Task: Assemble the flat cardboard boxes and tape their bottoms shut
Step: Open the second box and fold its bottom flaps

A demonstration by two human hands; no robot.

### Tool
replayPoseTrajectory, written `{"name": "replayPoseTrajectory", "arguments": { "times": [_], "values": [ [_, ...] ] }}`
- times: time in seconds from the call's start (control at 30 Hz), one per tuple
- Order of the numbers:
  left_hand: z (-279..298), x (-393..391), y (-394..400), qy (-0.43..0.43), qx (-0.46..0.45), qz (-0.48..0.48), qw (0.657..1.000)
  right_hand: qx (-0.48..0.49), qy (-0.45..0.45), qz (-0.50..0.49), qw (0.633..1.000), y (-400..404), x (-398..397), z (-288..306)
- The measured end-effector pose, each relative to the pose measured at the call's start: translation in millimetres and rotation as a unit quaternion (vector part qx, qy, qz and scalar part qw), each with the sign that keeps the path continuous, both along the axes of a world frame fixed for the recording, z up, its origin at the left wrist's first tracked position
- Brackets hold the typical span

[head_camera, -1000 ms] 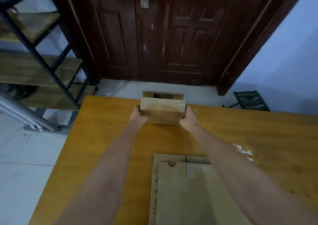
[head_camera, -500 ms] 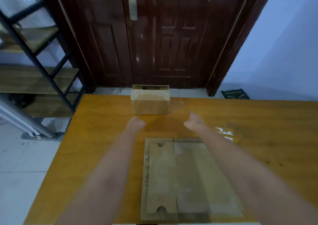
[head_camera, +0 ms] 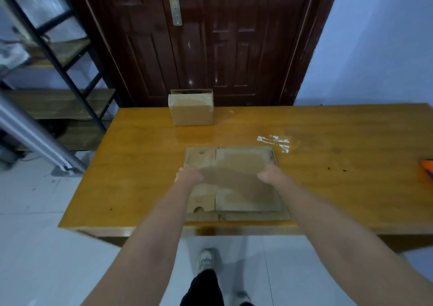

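My left hand (head_camera: 189, 176) and my right hand (head_camera: 269, 174) are both out over the stack of flat cardboard boxes (head_camera: 243, 184), which lies directly under and between them on the table (head_camera: 140, 165), near the edge closest to me. The left sits over the stack's left border, beside the narrow panel with the notch; the right is above the stack's right border, so the wide panel spans the gap between my palms. The picture is smeared with motion here, and I cannot tell how my fingers lie or whether either hand has yet closed on the cardboard; neither plainly holds anything. The top sheet looks broadly square, its fold line running away from me, parallel to my forearms, and nearer my left hand than my right. I judge that the next move is to take the top flat by its two side edges, and both hands are equally near, one to each edge. The assembled box (head_camera: 191, 111) stands well beyond my fingertips, straight ahead and slightly to the left, at the table's far edge, apart from both hands.
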State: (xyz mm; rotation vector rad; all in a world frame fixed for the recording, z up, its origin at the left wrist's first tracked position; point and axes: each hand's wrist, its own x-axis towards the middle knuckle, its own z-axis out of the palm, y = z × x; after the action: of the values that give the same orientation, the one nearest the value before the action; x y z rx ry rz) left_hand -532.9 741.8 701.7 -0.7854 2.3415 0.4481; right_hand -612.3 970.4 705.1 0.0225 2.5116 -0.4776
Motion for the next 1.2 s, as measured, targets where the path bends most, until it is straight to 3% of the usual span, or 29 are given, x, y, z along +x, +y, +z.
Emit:
{"name": "replayPoseTrajectory", "arguments": {
  "times": [0.37, 0.63, 0.77, 1.0, 1.2],
  "values": [
    [0.6, 9.5, 3.6, 0.056, 0.047, 0.010, 0.997, -0.036, -0.007, -0.049, 0.998, 17.6, 13.8, -3.1],
    [-22.7, -4.7, 2.7, 0.083, 0.077, 0.079, 0.990, -0.053, -0.011, -0.076, 0.996, 14.9, 13.1, -16.5],
    [-52.4, -19.5, -7.3, 0.069, 0.078, 0.100, 0.989, -0.064, -0.013, -0.099, 0.993, 17.0, 11.6, -21.7],
    [-36.0, -35.6, -5.4, 0.028, 0.089, 0.134, 0.987, -0.119, -0.015, -0.169, 0.978, 20.1, 10.7, -17.9],
    [-58.5, -43.6, -9.6, -0.001, 0.103, 0.161, 0.982, -0.165, -0.051, -0.237, 0.956, 27.3, 22.3, -19.0]
  ]
}}
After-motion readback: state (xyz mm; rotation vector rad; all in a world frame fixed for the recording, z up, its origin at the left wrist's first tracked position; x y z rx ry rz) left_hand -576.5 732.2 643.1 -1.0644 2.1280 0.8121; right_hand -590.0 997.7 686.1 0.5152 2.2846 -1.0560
